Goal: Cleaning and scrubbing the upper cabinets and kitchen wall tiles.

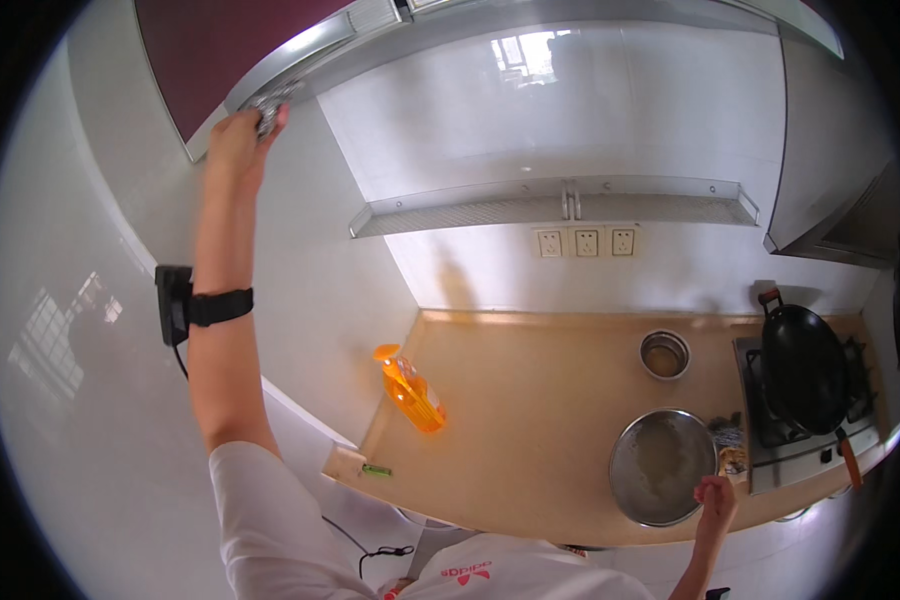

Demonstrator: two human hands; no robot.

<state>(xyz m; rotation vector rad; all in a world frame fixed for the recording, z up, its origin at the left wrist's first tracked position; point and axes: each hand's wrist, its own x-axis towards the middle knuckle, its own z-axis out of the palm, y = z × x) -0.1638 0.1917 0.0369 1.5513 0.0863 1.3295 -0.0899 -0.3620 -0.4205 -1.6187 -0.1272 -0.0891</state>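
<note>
My left hand (244,142) is raised high at the upper left and grips a crumpled grey cloth (274,105) against the metal lower edge of a dark red wall cabinet (232,45). My right hand (716,496) is low at the right, by the rim of a round metal basin (664,469) that holds cloudy liquid; its fingers look curled, and whether they hold anything cannot be told. Just beyond that hand lie a patterned yellowish cloth or packet (733,461) and a dark grey scrubber-like thing (726,431).
An orange pump bottle (414,394) and a small green object (376,470) are on the left of the counter (525,420). A small metal pot (664,355) stands behind the basin. A black wok (806,367) rests on the gas stove (784,469). A metal shelf (472,214) runs along the wall.
</note>
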